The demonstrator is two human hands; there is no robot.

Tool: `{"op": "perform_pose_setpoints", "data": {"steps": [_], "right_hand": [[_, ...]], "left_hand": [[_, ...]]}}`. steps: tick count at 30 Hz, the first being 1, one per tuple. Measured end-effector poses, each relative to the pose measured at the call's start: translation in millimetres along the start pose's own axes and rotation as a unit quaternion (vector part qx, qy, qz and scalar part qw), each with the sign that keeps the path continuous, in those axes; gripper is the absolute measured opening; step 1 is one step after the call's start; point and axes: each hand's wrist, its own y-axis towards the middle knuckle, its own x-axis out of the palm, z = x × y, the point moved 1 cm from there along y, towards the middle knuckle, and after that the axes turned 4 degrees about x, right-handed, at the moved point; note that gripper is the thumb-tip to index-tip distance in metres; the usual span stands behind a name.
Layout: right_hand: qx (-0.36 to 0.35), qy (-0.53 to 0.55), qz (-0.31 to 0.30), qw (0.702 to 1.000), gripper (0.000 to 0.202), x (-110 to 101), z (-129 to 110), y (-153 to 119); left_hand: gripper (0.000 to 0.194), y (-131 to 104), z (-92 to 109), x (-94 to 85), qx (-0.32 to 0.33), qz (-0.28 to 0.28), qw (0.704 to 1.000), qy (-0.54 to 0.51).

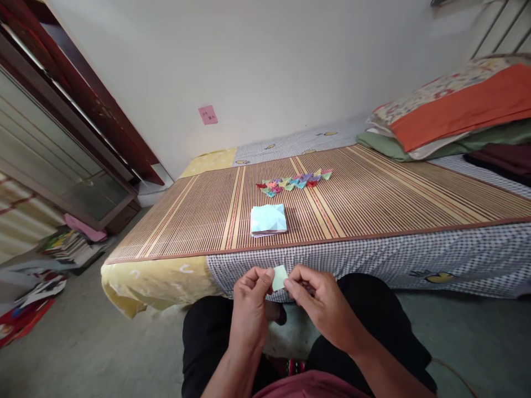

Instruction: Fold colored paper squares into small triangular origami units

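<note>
A small pale green piece of folded paper (pixel 279 277) is held up between my two hands, just in front of the bed's near edge. My left hand (pixel 252 290) pinches its left side between thumb and fingers. On the right side, my right hand (pixel 313 292) grips its edge the same way. Beyond them on the mat lies a stack of paper squares (pixel 269 219), with a creased light blue sheet on top. Farther back, several folded paper pieces (pixel 294 182) in many colours sit in a cluster.
A striped bamboo mat (pixel 199 213) covers the bed, over a checked sheet (pixel 373 251). Folded bedding and an orange pillow (pixel 468 108) are piled at the right. A pink note (pixel 208 115) is on the wall. Books (pixel 68 246) stand at the left by a cabinet.
</note>
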Motion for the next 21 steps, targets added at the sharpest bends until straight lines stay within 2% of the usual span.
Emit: {"op": "perform_pose_setpoints", "data": {"steps": [4,10,16,18,21], "right_hand": [[-0.015,-0.036,0.023,0.999,0.036,0.7,-0.9,-1.9],[-0.001,-0.016,-0.025,1.000,0.036,2.6,3.7,-2.0],[-0.132,-0.146,0.062,0.978,0.025,10.0,5.9,-6.6],[-0.120,-0.138,0.065,0.981,0.028,9.9,4.9,-7.3],[-0.064,-0.091,0.036,0.993,0.033,6.7,2.3,-6.3]], "left_hand": [[0.036,-6.2,4.4,5.9,-0.024,-0.013,0.999,0.021],[0.038,-9.0,5.0,5.6,-0.039,-0.025,0.999,0.009],[0.040,-6.1,2.5,4.8,-0.077,-0.048,0.995,-0.040],[0.039,-6.8,3.8,5.4,-0.084,-0.057,0.994,-0.046],[0.038,-8.6,7.0,5.2,-0.072,-0.058,0.995,-0.043]]}}
